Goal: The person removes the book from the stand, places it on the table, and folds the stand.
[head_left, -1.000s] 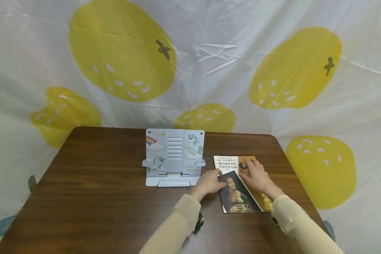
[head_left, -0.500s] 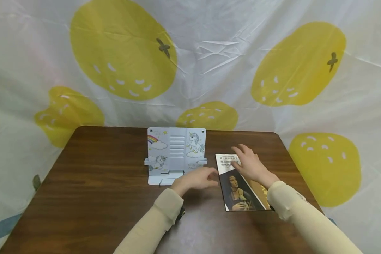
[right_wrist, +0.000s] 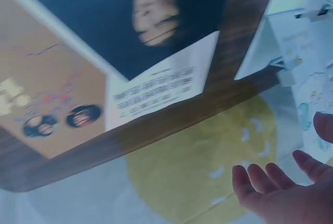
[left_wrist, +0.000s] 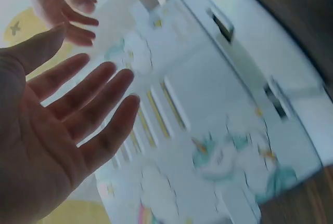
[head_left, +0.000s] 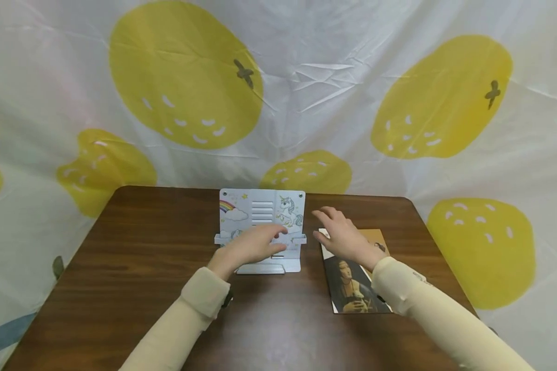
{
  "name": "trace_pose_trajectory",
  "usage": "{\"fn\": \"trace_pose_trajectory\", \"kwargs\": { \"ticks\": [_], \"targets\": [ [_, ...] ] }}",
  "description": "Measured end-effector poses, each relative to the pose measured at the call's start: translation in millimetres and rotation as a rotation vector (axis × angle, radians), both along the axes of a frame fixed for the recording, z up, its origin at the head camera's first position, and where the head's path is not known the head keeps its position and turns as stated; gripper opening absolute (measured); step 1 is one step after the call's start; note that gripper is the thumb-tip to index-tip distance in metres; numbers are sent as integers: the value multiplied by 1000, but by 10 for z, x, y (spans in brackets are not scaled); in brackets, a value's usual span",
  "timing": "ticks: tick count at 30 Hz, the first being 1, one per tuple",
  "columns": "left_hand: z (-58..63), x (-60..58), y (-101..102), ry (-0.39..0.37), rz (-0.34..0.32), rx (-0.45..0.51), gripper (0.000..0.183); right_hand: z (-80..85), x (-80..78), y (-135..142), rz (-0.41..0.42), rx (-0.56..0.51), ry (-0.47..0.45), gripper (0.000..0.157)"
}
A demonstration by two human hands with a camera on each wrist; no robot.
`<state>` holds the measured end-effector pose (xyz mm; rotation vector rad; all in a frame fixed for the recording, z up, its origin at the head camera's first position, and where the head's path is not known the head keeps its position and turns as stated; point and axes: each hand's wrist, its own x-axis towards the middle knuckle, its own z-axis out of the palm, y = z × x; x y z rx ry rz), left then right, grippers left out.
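Shifted toward unicorn-print bookstand (head_left: pixel 266 212) with left grip (head_left: pixel 252 245) and right grip (head_left: pixel 345 238) spread, leaving Lady-with-an-Ermine art book (head_left: pixel 349 289) unheld.

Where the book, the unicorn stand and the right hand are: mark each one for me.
Book (head_left: pixel 349 287): head view, on the dark portrait on its cover.
Unicorn stand (left_wrist: pixel 208 99): left wrist view, on its pale panel, between slots and ledge.
Right hand (head_left: pixel 344 238): head view, on the back of the hand.

It is a screened-off study spot, whether in a home or elsewhere unclear, shown by a wooden table (head_left: pixel 97 257) against a fruit-printed cloth (head_left: pixel 288 103), a book stand (head_left: pixel 262 206) and a book (head_left: pixel 348 288).
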<state>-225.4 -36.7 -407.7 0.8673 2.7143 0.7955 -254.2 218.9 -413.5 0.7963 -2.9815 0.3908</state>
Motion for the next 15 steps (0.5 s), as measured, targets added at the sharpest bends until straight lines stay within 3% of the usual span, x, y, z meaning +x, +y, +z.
{"fn": "trace_pose_trajectory", "kwargs": {
  "ticks": [5, 9, 15],
  "targets": [
    [15, -2, -287, 158, 96, -56, 39, 37, -18, -139, 8, -47, 75, 48],
    [14, 3, -514, 282, 209, -106, 36, 70, -47, -231, -3, -110, 152, 34],
    [-30, -46, -724, 395, 321, -16, 25, 72, -98, -361, -61, -216, 213, 22]
  ]
}}
